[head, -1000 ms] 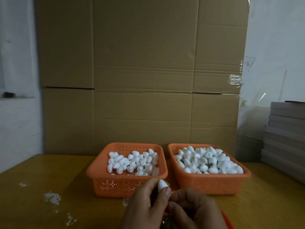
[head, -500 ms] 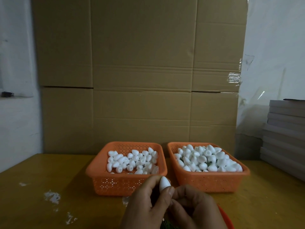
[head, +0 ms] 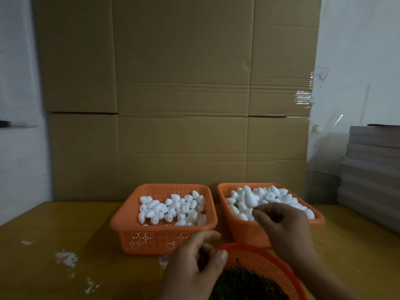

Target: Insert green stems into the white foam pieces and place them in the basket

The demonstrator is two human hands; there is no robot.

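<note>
Moved since earlier, the right hand (head: 285,228) is held over the right basket (head: 242,232), fingers loosely curled, empty; left hand (head: 194,263) likewise, nothing seen held.

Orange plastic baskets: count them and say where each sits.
3. A left rectangular orange plastic basket and a right one side by side; a round one nearest, holding green stems, partly cut off.

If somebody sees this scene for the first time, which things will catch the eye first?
Two orange baskets full of white foam pieces stand side by side on the yellow table: the left basket and the right basket. Behind them rises a wall of cardboard boxes. Nearest, the right hand reaches over the right basket, and the left hand is beside a round basket of dark green stems.
</note>
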